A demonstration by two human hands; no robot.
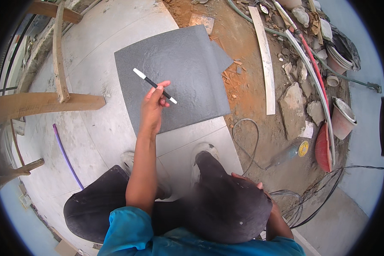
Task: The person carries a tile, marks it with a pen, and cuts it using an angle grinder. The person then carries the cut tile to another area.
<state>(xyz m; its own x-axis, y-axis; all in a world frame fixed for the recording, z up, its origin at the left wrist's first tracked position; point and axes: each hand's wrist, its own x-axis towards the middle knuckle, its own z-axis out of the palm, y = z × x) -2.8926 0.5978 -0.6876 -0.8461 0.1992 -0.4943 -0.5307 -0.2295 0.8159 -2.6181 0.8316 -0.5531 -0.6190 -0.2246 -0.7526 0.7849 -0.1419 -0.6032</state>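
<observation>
A black marker with white ends (166, 94) is pinched between the thumb and fingers of my left hand (155, 100), held above a dark grey textured slab (183, 64). The slab lies over pale floor tiles (89, 145), with another dark piece under its right edge. My right hand (264, 192) rests on my dark-trousered right knee, partly hidden by it, with some fingertips showing apart and nothing visible in them.
Timber pieces (42, 104) and a purple tube (66, 153) are on the left. On the right are dirt, rubble (290, 111), white strips (264, 64), buckets (343, 119), a red pan (323, 149), hoses, cables and a grey tool with a yellow disc (288, 153).
</observation>
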